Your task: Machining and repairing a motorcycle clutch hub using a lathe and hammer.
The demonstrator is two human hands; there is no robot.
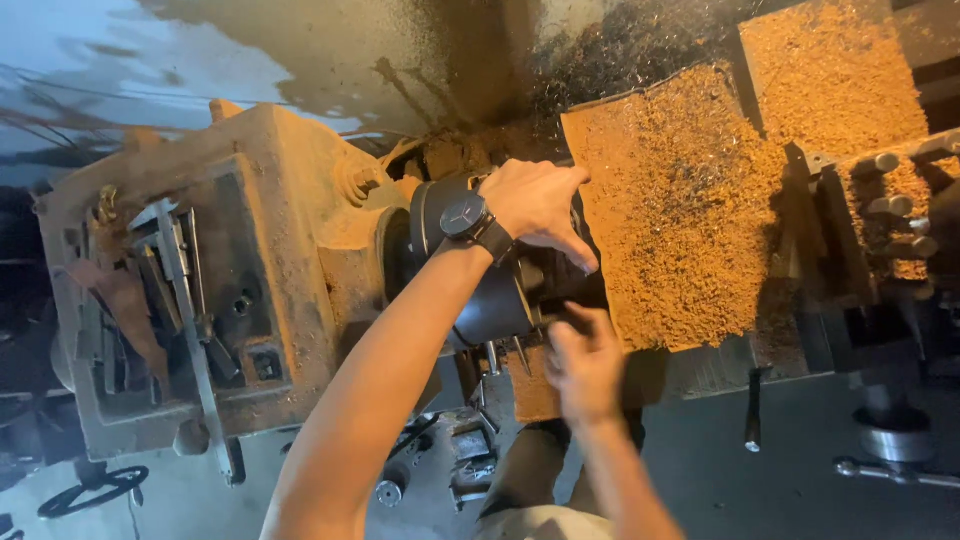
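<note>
Your left hand [538, 205] fingers spread, resting atop dark round steel lathe chuck [480, 295]; right hand [583, 362] blurred beside chuck, grip unclear. Orange gritty swarf [680, 210] adjacent.

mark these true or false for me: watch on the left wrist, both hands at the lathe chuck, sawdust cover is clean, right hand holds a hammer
1. A dark wristwatch sits on the left wrist. True.
2. The left hand rests on top of the dark round chuck. True.
3. The machine cover beside the chuck is clean. False: it is thickly coated in orange-brown shavings.
4. The right hand holds a hammer. False: it reaches at the chuck's lower edge; it is blurred, and no hammer shows.
</note>
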